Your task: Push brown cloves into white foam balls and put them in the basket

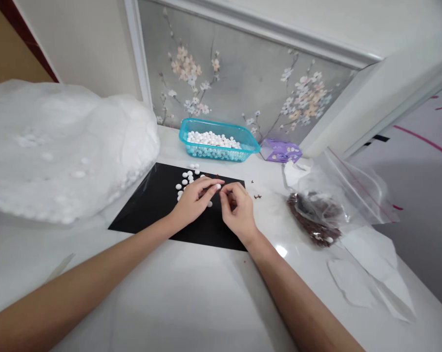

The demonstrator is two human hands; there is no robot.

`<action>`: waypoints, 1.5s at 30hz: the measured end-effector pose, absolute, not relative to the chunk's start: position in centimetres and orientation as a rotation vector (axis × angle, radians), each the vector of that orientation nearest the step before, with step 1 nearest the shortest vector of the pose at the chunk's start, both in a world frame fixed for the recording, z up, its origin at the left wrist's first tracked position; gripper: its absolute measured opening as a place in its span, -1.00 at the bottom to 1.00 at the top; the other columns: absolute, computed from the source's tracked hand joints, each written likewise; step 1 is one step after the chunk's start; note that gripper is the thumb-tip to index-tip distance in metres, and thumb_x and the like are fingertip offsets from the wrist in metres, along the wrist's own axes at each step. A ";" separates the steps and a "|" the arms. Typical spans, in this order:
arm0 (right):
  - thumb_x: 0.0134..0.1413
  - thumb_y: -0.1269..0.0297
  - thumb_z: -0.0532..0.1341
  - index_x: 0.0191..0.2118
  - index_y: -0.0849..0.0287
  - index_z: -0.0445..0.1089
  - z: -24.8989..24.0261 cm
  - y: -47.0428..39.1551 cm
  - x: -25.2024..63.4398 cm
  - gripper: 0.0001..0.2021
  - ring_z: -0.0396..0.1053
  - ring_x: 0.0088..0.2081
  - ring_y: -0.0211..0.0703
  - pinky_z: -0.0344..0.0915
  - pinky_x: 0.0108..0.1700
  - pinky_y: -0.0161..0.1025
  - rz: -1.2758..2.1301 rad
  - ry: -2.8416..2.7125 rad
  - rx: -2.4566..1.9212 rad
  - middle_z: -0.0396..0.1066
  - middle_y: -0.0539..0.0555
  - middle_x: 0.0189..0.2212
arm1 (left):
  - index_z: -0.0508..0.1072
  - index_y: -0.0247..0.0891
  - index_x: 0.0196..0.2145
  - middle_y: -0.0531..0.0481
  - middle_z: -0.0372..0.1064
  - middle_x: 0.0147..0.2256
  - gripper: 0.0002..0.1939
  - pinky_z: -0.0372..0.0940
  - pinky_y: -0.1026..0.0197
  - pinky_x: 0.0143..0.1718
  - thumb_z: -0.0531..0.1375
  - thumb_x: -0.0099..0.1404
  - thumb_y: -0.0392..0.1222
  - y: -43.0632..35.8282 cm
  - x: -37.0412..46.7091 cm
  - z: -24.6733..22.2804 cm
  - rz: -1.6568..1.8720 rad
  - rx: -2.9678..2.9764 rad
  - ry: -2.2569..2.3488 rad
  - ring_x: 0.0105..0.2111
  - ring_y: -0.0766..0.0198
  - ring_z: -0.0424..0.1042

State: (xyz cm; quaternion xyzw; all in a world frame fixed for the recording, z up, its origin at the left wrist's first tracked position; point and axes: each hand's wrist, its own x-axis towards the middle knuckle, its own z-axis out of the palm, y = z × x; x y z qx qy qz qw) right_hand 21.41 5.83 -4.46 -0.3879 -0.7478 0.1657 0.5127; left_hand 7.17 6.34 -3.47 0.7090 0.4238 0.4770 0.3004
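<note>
Between the thumb and fingers of my left hand (195,198) is a small white ball (218,187). My right hand (237,205) is pinched close beside it, fingertips almost meeting the ball; whatever it grips is too small to make out. Both hands are over a black sheet (140,205) lying on the white table. Several loose white balls (184,182) lie on the sheet's far part, some partly hidden behind my left hand. Tiny dark red-brown pieces (258,196) are scattered on the table to the right of the sheet.
Behind the sheet stands a turquoise basket (255,146) holding many white balls. A purple packet (281,150) is beside it. At left bulges a big translucent bag (67,151) of white balls. On the right are a zip bag (316,215) with brown pieces and white paper scraps (374,259).
</note>
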 end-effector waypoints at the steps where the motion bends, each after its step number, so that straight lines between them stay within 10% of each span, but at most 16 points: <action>1: 0.08 0.41 0.06 -0.39 0.17 0.20 -4.5 5.8 21.4 -0.95 0.14 -0.54 -0.38 0.12 -0.56 -0.38 0.405 -1.800 -0.932 0.20 0.00 -0.42 | 0.47 -0.24 -0.14 -0.08 0.38 -0.23 -0.72 0.30 0.22 -0.20 0.05 0.29 -0.13 6.3 7.2 -3.5 1.265 1.891 1.124 -0.15 0.22 0.35; 45: 0.04 0.16 0.14 -0.42 0.16 0.23 -4.9 6.0 21.4 -0.82 0.15 -0.61 -0.40 0.17 -0.64 -0.40 0.747 -1.617 -1.059 0.27 -0.04 -0.51 | 0.51 -0.24 -0.24 -0.10 0.44 -0.21 -0.72 0.24 0.13 -0.07 0.04 0.27 -0.12 6.7 7.1 -3.1 1.221 1.891 1.050 -0.14 0.18 0.38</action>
